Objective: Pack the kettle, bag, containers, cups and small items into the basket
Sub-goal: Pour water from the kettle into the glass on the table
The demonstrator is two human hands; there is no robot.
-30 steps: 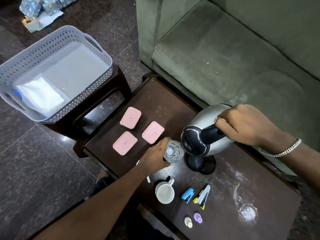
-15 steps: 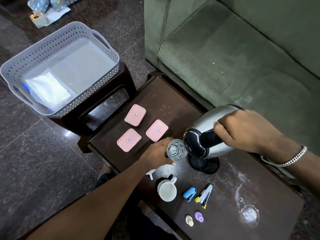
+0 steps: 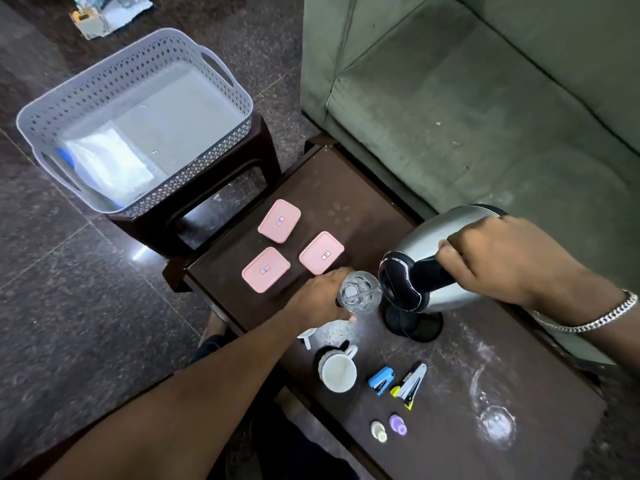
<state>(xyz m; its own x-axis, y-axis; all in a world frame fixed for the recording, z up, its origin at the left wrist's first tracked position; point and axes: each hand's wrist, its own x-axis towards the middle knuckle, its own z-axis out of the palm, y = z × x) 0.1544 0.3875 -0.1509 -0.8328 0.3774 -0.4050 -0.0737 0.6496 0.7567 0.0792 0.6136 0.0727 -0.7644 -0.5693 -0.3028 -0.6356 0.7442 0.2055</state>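
Note:
My right hand [image 3: 498, 254] grips the black handle of the steel kettle [image 3: 446, 237], which is tilted with its spout over a clear glass [image 3: 358, 292]. My left hand [image 3: 318, 301] holds that glass on the dark table [image 3: 346, 188]. The kettle's black base [image 3: 415, 322] stands under it. Three pink lidded containers [image 3: 280, 220] [image 3: 265, 269] [image 3: 321, 252] lie to the left. A white cup [image 3: 337, 371], two small staplers [image 3: 381, 380] [image 3: 412, 384], two small caps [image 3: 397, 424] [image 3: 378, 430] and another clear glass [image 3: 495, 424] sit nearer me. The grey basket [image 3: 194, 53] on a stool holds a clear bag [image 3: 107, 161].
A green sofa [image 3: 485, 98] runs along the table's far right side. The brown stool [image 3: 266, 147] under the basket stands just left of the table. Packets lie on the dark stone floor [image 3: 69, 306] at the top left [image 3: 100, 12].
The kettle has tipped further toward the glass, its spout now over the rim. My left hand stays on the glass. The view has shifted slightly.

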